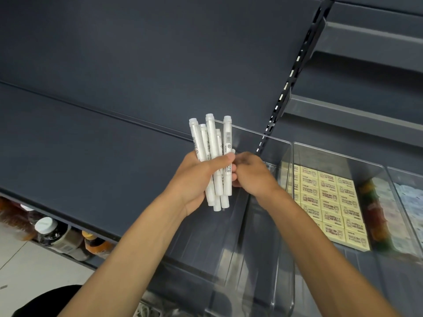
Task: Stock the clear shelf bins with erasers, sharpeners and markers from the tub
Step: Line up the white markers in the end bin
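Markers (in left hand) upright above clear bin rim.

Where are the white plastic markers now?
Head view, centre: the white plastic markers stand bundled in the left hand, the right hand pinching them, above the clear plastic bin left of the pale yellow erasers.

My left grip and right grip bare, both forearms bare, a patch of dark clothing low at left
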Motion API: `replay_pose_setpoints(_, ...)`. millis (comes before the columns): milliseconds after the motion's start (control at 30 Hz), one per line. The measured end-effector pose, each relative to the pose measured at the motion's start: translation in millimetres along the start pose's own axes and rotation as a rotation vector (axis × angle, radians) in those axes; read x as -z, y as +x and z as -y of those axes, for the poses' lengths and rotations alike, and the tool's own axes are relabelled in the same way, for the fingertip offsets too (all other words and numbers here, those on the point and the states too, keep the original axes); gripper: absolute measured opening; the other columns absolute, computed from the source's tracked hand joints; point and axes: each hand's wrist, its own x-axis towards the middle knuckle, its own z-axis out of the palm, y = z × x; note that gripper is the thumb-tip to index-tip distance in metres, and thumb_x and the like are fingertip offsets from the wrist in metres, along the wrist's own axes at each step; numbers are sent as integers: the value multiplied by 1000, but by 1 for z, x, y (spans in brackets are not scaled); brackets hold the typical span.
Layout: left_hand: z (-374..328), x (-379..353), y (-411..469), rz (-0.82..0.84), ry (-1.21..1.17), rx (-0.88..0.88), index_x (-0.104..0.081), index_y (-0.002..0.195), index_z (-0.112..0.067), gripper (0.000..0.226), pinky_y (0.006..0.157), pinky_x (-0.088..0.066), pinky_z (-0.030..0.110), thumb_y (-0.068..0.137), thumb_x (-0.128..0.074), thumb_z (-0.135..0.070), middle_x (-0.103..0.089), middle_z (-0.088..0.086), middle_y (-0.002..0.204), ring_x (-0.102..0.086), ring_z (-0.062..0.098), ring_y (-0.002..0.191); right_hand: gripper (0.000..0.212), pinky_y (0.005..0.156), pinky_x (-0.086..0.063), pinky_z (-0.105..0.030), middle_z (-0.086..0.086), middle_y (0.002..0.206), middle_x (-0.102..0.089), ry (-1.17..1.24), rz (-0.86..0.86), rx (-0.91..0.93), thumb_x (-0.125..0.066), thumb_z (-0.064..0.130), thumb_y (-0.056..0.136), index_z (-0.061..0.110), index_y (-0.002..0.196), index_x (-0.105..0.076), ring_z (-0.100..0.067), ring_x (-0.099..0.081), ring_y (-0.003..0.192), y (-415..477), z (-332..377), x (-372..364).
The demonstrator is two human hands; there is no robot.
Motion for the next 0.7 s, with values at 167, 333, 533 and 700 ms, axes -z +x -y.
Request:
replay_pose_setpoints(167,1,0,4,-13,24,-38,-66,111,2,24,89,-57,44,92,-65,-14,-72,18,107,-70,32,98,33,71,-59,-32,-3,88,-72,213,-32,60,-43,41,101,12,103,-60,-17,-68,72,-38,7,2)
replay_pose_setpoints(333,0,-4,3,-76,5,-69,-66,90,-8,8,64,-55,33,92,-67,-16,-67,3,69,-64,20,67,23,58,-49,-22,4,67,-62,233,65,179,-58,36,95,14,97,-61,-9,-57,58,-60,12,3)
replay_pose_setpoints(533,-1,0,2,-161,16,-67,-64,88,-13,12,62,-51,28,87,-73,-21,-58,0,62,-55,12,56,8,55,-50,-20,4,66,-63,398,-150,279,-59,13,95,8,99,-65,-7,-56,57,-58,4,4)
replay_pose_setpoints(700,1,-3,1,-132,22,-89,-66,86,-13,7,59,-51,24,91,-68,-17,-67,-2,71,-54,9,56,12,69,-55,-26,-6,85,-68,715,-242,234,-64,18,93,8,96,-66,-16,-65,79,-55,8,3)
